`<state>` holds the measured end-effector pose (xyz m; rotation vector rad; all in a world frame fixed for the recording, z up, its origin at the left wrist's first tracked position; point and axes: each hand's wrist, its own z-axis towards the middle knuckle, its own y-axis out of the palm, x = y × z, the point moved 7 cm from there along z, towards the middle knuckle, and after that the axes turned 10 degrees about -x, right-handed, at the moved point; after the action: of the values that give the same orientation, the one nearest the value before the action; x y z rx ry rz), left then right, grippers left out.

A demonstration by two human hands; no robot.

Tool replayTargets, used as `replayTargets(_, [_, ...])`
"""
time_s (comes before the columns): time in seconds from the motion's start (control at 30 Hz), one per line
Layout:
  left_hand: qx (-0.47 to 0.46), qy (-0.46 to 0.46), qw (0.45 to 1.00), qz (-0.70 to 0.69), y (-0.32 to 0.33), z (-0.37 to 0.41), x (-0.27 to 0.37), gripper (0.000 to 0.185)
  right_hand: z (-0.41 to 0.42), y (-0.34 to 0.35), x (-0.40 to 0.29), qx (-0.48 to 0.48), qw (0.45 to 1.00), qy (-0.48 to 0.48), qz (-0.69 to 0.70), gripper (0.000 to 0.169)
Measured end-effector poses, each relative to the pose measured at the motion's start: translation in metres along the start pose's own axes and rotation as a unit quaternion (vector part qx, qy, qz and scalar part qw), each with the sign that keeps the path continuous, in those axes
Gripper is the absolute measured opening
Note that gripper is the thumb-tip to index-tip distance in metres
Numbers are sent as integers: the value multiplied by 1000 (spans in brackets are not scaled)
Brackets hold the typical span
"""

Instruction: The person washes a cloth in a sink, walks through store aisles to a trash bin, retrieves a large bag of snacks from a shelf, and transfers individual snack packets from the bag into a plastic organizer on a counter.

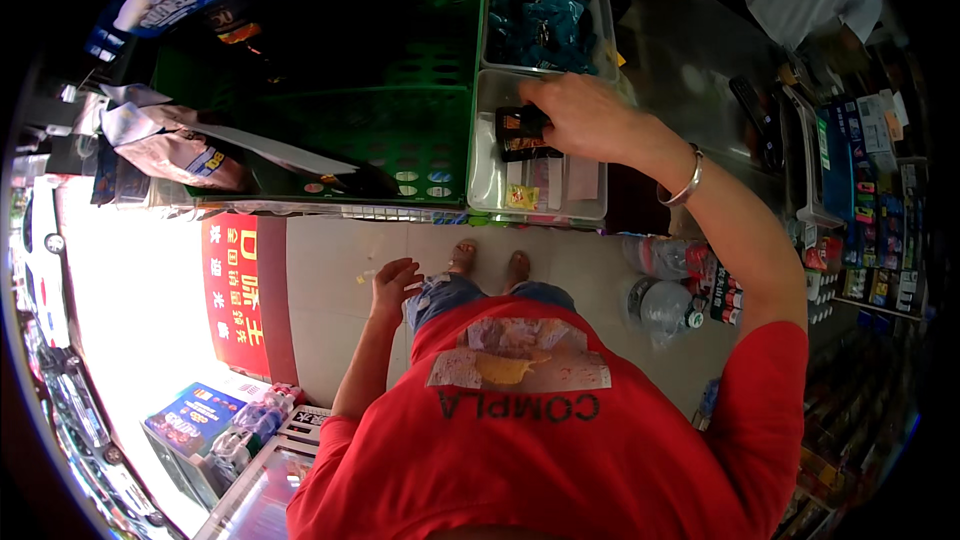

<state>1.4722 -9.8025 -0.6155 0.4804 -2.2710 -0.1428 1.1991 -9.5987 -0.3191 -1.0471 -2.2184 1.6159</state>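
Observation:
My right hand (pixel 574 114), with a silver bangle on the wrist, reaches over a clear plastic bin and grips a black snack packet (pixel 520 136) at its right end. The clear bin (pixel 484 187) also holds a small yellow packet (pixel 523 196) and pale flat pieces. Just behind it, another clear bin (pixel 604 11) holds many dark teal packets (pixel 553 22). My left hand (pixel 397 283) hangs beside my left thigh, fingers slightly curled and apart, with nothing visible in it.
Left of the bins stands a green perforated plastic crate (pixel 409 94), with a pink-and-white bag (pixel 176 146) at its left side. Large clear plastic bottles (pixel 667 305) stand on the tiled floor at right. A red mat (pixel 238 296) lies by the bright doorway.

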Motion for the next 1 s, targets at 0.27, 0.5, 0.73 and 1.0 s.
replayTargets(0.27, [-72,-36,996,25,-1,29,9,39,20,51,-5,-54,995,16,-79,24])
replayTargets(0.5, [-118,-57,991,29,12,28,13,36,31,71,-2,-24,995,40,-84,26])
replayTargets(0.73, [-144,-31,984,96,37,8,30,35,20,36,-8,31,998,29,-40,33])
replayTargets(1.0, [-201,70,960,180,86,-10,52,29,-40,-29,18,220,960,54,167,32])
